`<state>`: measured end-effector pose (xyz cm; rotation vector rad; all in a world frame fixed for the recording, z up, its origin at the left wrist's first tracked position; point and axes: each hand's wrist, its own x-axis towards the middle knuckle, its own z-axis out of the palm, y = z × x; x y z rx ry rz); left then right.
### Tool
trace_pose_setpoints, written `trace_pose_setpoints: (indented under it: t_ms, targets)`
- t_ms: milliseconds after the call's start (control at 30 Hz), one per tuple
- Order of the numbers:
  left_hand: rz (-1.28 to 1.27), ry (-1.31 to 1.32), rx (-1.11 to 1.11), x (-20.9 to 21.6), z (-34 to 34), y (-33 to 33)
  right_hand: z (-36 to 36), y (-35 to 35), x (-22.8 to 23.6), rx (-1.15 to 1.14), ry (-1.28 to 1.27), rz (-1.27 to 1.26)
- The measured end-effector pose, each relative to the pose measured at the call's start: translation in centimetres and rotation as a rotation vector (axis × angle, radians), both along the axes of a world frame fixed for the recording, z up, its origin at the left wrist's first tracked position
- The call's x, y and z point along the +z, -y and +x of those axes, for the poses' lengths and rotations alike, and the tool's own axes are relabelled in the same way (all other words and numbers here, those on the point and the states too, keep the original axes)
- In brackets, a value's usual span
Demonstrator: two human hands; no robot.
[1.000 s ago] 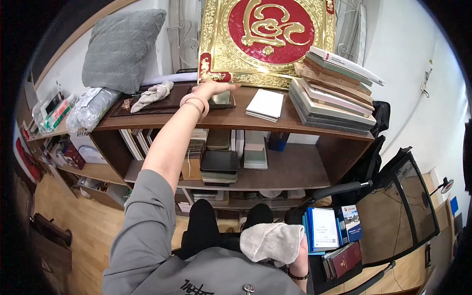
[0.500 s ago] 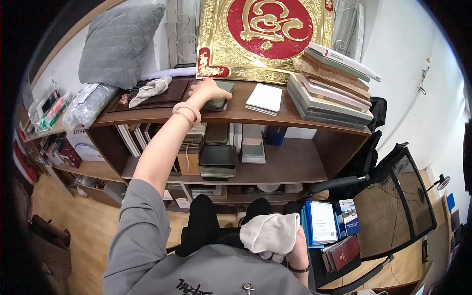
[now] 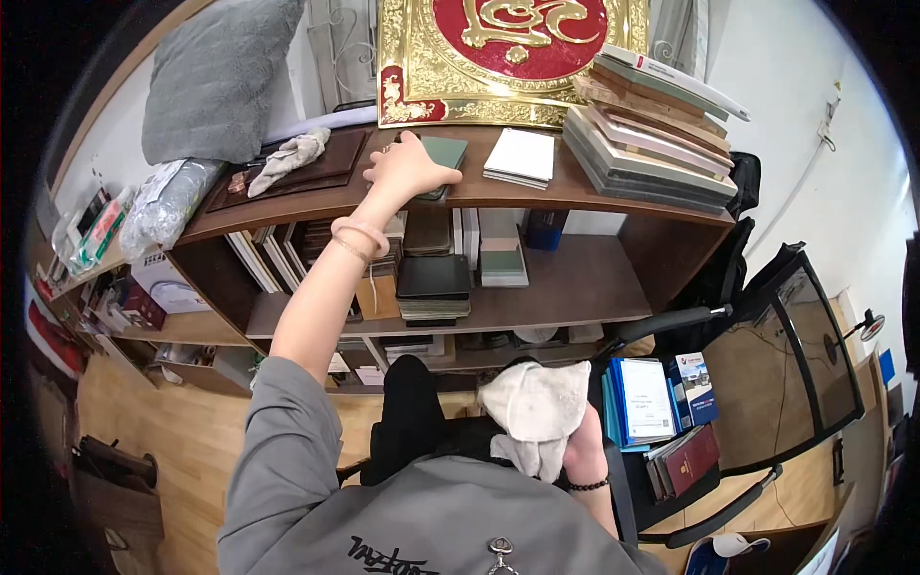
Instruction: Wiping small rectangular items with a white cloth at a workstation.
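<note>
My left hand (image 3: 407, 168) reaches onto the top of the brown bookcase. Its fingers and thumb span a small stack of flat green sample boards (image 3: 445, 151), which the palm partly covers. Close to my lap, my right hand (image 3: 583, 446) grips a bunched off-white cloth (image 3: 537, 402) that hides most of its fingers. A neat stack of white cards or tiles (image 3: 519, 156) lies to the right of the green boards. Left of them, a crumpled pale cloth or glove (image 3: 290, 160) rests on dark brown panels (image 3: 335, 172).
Behind stands a gold-and-red ornate panel (image 3: 517, 86). A tall pile of boards (image 3: 647, 158) occupies the bookcase's right end; a grey cushion (image 3: 220, 86) leans at the left. Below, a shelf holds dark stacked samples (image 3: 434, 278). An office chair (image 3: 786, 355) carries folders (image 3: 640, 402).
The view has shifted, with the shelf top appearing higher. My left hand stays at the green boards, its thumb now along their near side. The cloth in my right hand sits higher in the picture.
</note>
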<state>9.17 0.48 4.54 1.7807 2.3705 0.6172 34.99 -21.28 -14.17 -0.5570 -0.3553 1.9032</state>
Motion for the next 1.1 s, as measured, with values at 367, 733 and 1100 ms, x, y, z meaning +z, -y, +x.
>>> trace_pose_setpoints:
  t_ms: [367,733,1100]
  targets:
    - [0.143,-0.011,-0.036,-1.3,1.3,7.2,-12.9,-14.8,3.4,0.290,-0.217,0.126]
    - [0.424,0.054,-0.225,-8.3,4.3,16.6,-11.2,-9.2,5.1,0.237,-0.012,0.347]
    - [0.085,1.467,-0.595,-15.7,-0.1,21.7,-4.2,-3.0,0.1,0.286,0.254,0.275]
